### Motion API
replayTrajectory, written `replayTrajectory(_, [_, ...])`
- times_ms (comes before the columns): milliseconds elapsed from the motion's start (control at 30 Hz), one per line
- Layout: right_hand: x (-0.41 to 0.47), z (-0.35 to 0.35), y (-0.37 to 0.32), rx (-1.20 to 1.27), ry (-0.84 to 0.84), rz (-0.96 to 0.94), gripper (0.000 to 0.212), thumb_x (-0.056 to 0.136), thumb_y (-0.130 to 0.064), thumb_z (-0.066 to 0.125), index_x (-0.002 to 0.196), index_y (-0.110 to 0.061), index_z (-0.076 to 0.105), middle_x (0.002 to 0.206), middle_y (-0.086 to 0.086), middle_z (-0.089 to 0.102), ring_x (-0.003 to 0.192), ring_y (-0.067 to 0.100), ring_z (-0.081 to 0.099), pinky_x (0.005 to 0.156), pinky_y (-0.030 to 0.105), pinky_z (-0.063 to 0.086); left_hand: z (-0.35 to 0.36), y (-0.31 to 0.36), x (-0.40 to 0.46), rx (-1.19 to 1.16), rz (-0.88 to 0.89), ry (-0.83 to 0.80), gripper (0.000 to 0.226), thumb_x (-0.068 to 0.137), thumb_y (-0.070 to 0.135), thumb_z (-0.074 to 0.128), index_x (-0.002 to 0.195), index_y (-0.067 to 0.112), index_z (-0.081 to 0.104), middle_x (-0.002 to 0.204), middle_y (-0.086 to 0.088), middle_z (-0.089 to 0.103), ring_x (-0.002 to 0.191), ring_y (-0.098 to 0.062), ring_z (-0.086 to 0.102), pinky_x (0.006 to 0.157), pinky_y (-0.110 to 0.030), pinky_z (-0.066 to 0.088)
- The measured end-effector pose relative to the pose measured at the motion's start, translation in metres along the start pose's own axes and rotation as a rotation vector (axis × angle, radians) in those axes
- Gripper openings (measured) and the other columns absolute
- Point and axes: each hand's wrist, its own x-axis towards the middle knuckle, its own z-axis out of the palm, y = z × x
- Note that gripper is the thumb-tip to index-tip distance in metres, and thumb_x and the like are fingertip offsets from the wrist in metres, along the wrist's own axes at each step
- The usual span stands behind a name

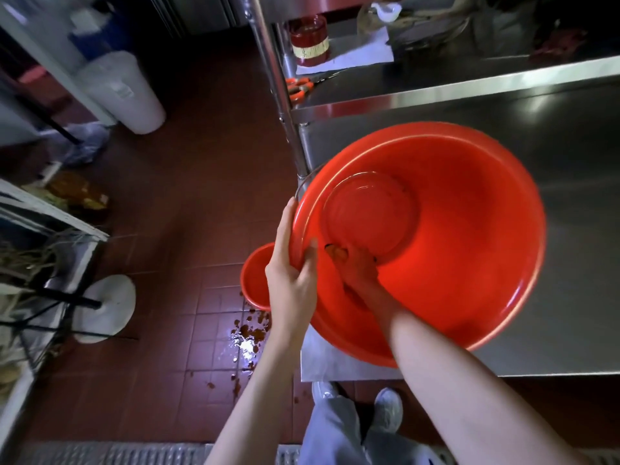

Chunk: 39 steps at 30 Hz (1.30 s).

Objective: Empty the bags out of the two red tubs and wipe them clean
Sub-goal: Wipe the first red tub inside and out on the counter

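A large red tub (469,229) is tilted toward me at the corner of a steel table (570,162), its inside bare. My left hand (293,263) grips the tub's left rim, thumb inside. My right hand (355,273) is inside the tub near the bottom, fingers curled round something small and orange; I cannot tell what it is. A second, smaller red tub (253,276) stands on the floor just left of my left hand, mostly hidden behind it.
Brown spill spots and a wet patch (248,333) lie on the red tile floor. Orange-handled scissors (298,87) and a red jar (308,40) sit on the shelf behind. A white roll (124,92) and a white round base (107,307) stand at left.
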Motion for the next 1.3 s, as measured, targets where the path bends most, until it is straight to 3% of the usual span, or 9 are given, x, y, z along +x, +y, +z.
replayTrajectory(100, [-0.041,-0.024,-0.006,-0.065,-0.126,-0.123,0.040,0.098,-0.057,0.054,0.110,-0.020,0.062,0.114,0.020,0.066,0.110,0.041,0.060,0.087,0.049,0.048,-0.001,-0.006,-0.004,-0.009,0.011,0.084,0.062,0.104,-0.006,0.056,0.159,0.012,0.037,0.084,0.056,0.055,0.072,0.027,0.053,0.069,0.004,0.041])
replayTrajectory(200, [-0.106,-0.063,-0.013,-0.295,-0.275,-0.322,0.045,0.102,-0.054,0.041,0.134,-0.024,0.055,0.125,0.019,0.053,0.112,0.042,0.053,0.091,0.051,0.046,-0.005,-0.018,-0.006,-0.058,-0.015,0.194,0.060,0.104,-0.001,0.058,0.159,0.016,0.040,0.119,0.052,0.057,0.109,0.024,0.057,0.091,0.000,0.041])
replayTrajectory(300, [-0.168,-0.102,-0.014,-0.321,-0.343,-0.282,0.090,0.069,-0.085,0.048,0.140,-0.029,0.040,0.132,0.002,0.041,0.125,0.028,0.041,0.101,0.050,0.044,-0.003,-0.030,-0.009,-0.121,-0.067,0.252,0.060,0.104,0.004,0.061,0.159,0.020,0.041,0.139,0.041,0.051,0.134,0.015,0.047,0.105,-0.005,0.036])
replayTrajectory(533, [-0.189,-0.118,0.016,-0.727,-0.242,-0.314,0.093,0.069,-0.027,0.080,0.147,-0.026,0.029,0.145,0.010,0.029,0.131,0.038,0.038,0.098,0.051,0.047,0.023,-0.042,-0.022,-0.224,-0.228,0.127,0.082,0.093,-0.006,0.065,0.155,0.042,0.041,0.153,0.011,0.051,0.141,-0.011,0.051,0.118,-0.051,0.043])
replayTrajectory(667, [-0.190,-0.135,0.031,-0.770,-0.171,-0.356,0.086,0.069,-0.015,0.072,0.143,-0.034,0.033,0.143,0.008,0.033,0.129,0.036,0.043,0.095,0.048,0.048,0.016,-0.017,0.025,0.007,-0.010,0.004,0.100,0.074,-0.015,0.062,0.160,0.028,0.034,0.158,0.010,0.038,0.151,-0.007,0.033,0.126,-0.035,0.030])
replayTrajectory(833, [-0.188,-0.159,0.044,-0.806,-0.256,-0.457,0.076,0.073,-0.025,0.075,0.135,-0.035,0.032,0.140,0.004,0.033,0.126,0.031,0.046,0.093,0.047,0.046,0.012,0.028,0.096,0.357,0.353,-0.282,0.097,0.073,-0.014,0.063,0.159,0.025,0.039,0.150,0.001,0.047,0.143,-0.011,0.041,0.117,-0.016,0.031])
replayTrajectory(1033, [-0.143,-0.158,0.036,-0.416,-0.541,-0.188,0.057,0.095,-0.063,0.054,0.143,-0.036,0.042,0.142,0.001,0.043,0.132,0.027,0.047,0.108,0.040,0.036,0.017,0.030,0.107,0.356,0.237,-0.427,0.081,0.087,-0.003,0.065,0.151,0.043,0.047,0.130,0.009,0.061,0.120,0.002,0.056,0.103,-0.019,0.042])
replayTrajectory(1133, [-0.094,-0.126,0.031,-0.303,-0.433,-0.087,0.043,0.097,-0.063,0.053,0.132,-0.039,0.052,0.131,0.005,0.053,0.115,0.028,0.059,0.103,0.039,0.041,0.019,0.030,0.106,0.345,0.197,-0.415,0.065,0.085,-0.002,0.063,0.136,0.038,0.059,0.114,0.009,0.068,0.103,-0.008,0.065,0.091,-0.031,0.052])
replayTrajectory(1300, [-0.030,-0.057,0.025,-0.347,-0.163,0.047,0.047,0.102,-0.058,0.042,0.136,-0.028,0.055,0.147,0.015,0.045,0.138,0.041,0.040,0.110,0.051,0.035,0.021,0.030,0.095,0.317,0.156,-0.360,0.056,0.084,-0.005,0.060,0.123,0.034,0.064,0.094,0.011,0.069,0.081,-0.003,0.064,0.072,-0.020,0.045])
